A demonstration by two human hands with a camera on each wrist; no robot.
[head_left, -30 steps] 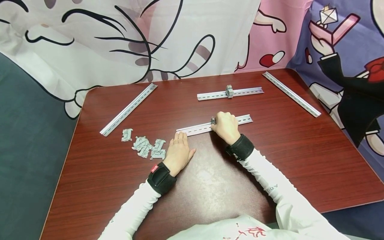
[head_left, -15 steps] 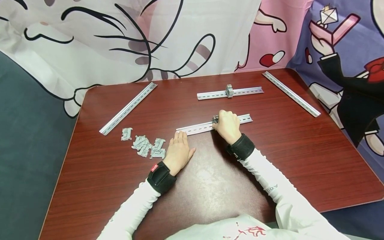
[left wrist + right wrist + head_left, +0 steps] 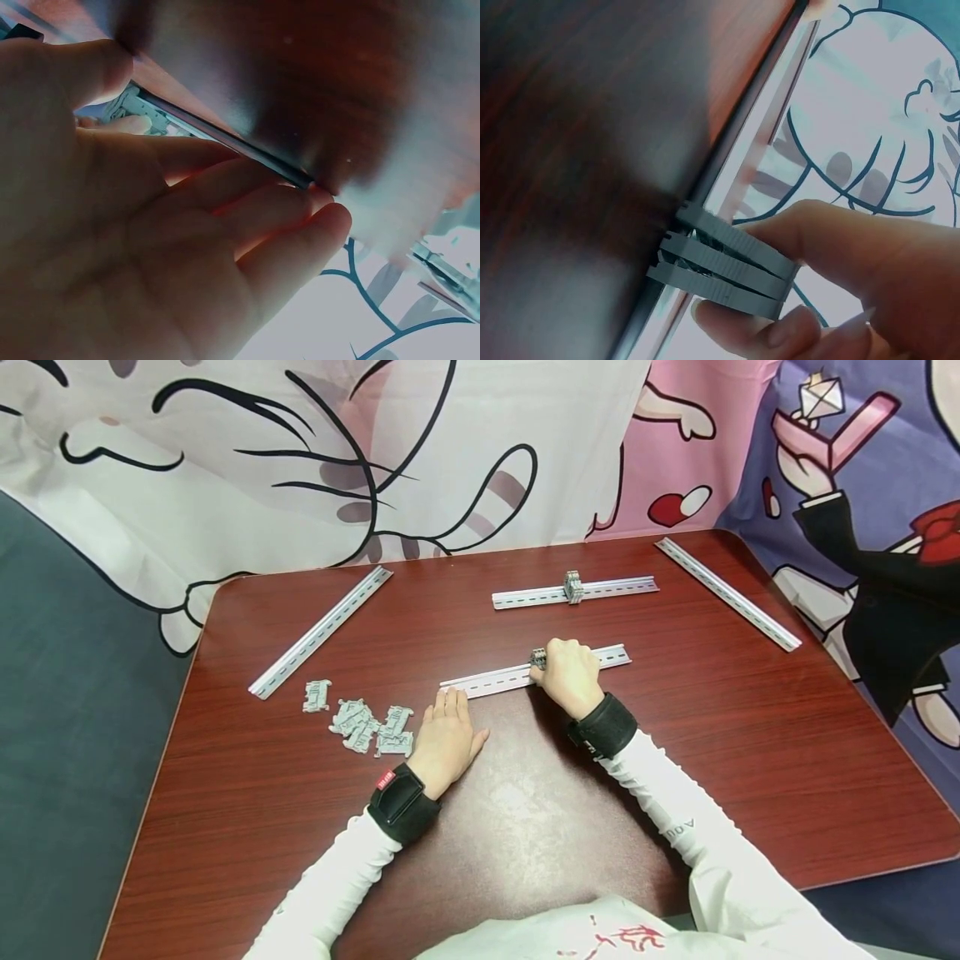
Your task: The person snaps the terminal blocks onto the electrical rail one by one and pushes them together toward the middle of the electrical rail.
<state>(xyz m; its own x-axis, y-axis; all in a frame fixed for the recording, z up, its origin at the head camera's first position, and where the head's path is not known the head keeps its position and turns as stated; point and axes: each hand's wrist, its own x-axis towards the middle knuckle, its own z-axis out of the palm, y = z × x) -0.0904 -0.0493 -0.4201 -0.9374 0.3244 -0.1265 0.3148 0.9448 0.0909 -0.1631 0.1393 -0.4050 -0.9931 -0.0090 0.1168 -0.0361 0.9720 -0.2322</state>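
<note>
A slotted metal DIN rail [image 3: 495, 682] lies across the middle of the table. My left hand [image 3: 444, 745] rests its straight fingers on the rail's left end. Farther right along that rail, my right hand [image 3: 570, 678] pinches grey terminal blocks [image 3: 724, 266] between thumb and fingers. In the right wrist view three blocks stand side by side across the rail, slightly fanned apart. The head view shows only a small part of them, since the right hand covers the rest. Left of my left hand lie several loose pale terminal blocks [image 3: 356, 722], some overlapping.
Behind is another DIN rail [image 3: 525, 599] carrying a cluster of terminal blocks [image 3: 573, 587]. Slanting rails lie at the left [image 3: 322, 631] and right [image 3: 727, 593] of the wooden table [image 3: 750, 735]. A printed cloth [image 3: 465, 410] hangs along the back edge.
My right hand and the terminal blocks have shifted very slightly right along the rail since the first frame. My left hand has stayed on the rail's end.
</note>
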